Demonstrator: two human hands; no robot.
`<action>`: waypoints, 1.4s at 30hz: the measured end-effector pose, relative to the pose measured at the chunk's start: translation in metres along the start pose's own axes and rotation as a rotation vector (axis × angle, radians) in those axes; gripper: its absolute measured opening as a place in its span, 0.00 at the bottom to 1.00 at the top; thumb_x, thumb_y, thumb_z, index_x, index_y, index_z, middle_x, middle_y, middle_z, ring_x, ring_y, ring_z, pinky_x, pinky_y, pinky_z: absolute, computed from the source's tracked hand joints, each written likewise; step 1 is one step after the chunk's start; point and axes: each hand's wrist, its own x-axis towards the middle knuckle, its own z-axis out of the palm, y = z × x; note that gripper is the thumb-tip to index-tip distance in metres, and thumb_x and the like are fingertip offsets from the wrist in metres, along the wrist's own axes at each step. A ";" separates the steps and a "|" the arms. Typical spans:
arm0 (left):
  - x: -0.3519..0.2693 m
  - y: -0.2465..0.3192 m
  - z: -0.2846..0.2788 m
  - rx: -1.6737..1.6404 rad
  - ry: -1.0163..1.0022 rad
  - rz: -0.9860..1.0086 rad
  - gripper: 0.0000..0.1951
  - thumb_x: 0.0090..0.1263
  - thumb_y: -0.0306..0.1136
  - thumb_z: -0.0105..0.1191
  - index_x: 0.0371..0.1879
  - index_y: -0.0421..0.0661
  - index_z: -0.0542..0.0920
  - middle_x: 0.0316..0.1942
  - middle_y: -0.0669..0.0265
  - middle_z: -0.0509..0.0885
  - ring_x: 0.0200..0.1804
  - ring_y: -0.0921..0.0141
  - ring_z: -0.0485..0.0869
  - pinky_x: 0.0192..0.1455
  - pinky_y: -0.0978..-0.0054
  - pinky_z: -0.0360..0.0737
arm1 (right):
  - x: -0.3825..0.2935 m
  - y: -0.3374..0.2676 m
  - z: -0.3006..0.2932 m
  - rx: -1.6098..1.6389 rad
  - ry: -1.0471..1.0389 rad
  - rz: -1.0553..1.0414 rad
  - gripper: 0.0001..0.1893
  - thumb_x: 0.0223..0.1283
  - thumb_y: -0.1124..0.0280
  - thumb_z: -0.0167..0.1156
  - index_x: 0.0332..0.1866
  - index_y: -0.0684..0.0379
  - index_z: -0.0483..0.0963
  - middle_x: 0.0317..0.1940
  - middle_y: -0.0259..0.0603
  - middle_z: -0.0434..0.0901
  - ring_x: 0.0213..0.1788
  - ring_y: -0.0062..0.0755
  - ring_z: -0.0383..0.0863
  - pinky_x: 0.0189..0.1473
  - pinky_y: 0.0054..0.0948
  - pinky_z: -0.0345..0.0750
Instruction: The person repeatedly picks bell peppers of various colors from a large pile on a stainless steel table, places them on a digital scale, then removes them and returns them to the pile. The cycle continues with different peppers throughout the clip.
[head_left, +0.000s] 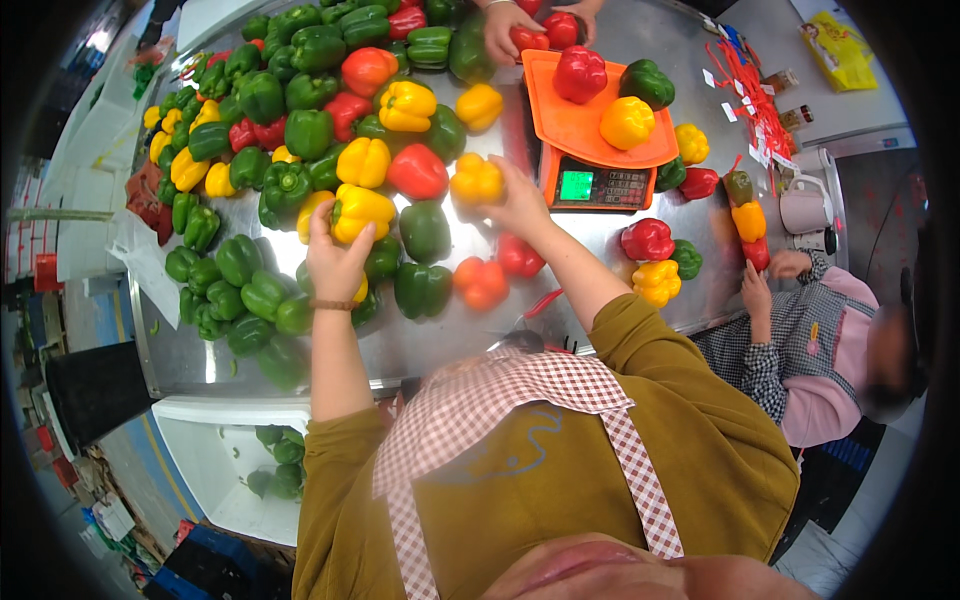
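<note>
My left hand (337, 255) has its fingers around a yellow bell pepper (363, 213) within the pile. My right hand (517, 196) grips another yellow bell pepper (477, 180), slightly blurred, just left of the orange digital scale (555, 184). On the scale's orange tray (551, 112) lie a red bell pepper (580, 74), a green one (646, 84) and a yellow one (627, 123). Between my hands is a red bell pepper (418, 172), with a dark green one (424, 231) below it. Nearer my apron are a light red pepper (481, 283) and a red one (520, 254).
Across the steel table (225, 375), a person's hands (510, 30) hold red peppers. At right, a co-worker (795, 322) handles a packed row of three peppers (748, 221). Red tagged ties (750, 97) lie at the back right. A white foam box (195, 450) stands below the near edge.
</note>
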 end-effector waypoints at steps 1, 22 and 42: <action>0.000 0.001 0.000 -0.001 -0.007 -0.006 0.32 0.62 0.30 0.70 0.64 0.38 0.69 0.60 0.55 0.78 0.59 0.65 0.80 0.62 0.68 0.77 | 0.000 0.000 0.000 0.001 0.001 0.000 0.46 0.45 0.63 0.77 0.72 0.57 0.63 0.65 0.51 0.73 0.66 0.52 0.73 0.67 0.41 0.72; 0.002 0.001 -0.010 -0.352 0.185 0.006 0.30 0.70 0.26 0.62 0.67 0.40 0.61 0.60 0.56 0.76 0.58 0.66 0.79 0.55 0.68 0.84 | -0.058 0.004 -0.045 -0.091 0.001 -0.132 0.41 0.48 0.63 0.77 0.69 0.60 0.67 0.64 0.52 0.74 0.67 0.51 0.72 0.68 0.41 0.71; 0.001 -0.009 -0.015 -0.229 0.226 0.028 0.29 0.71 0.26 0.60 0.67 0.39 0.62 0.62 0.56 0.73 0.61 0.65 0.77 0.63 0.66 0.78 | 0.012 -0.031 -0.122 0.011 0.325 -0.396 0.39 0.39 0.57 0.80 0.61 0.58 0.74 0.53 0.47 0.79 0.55 0.45 0.82 0.58 0.39 0.80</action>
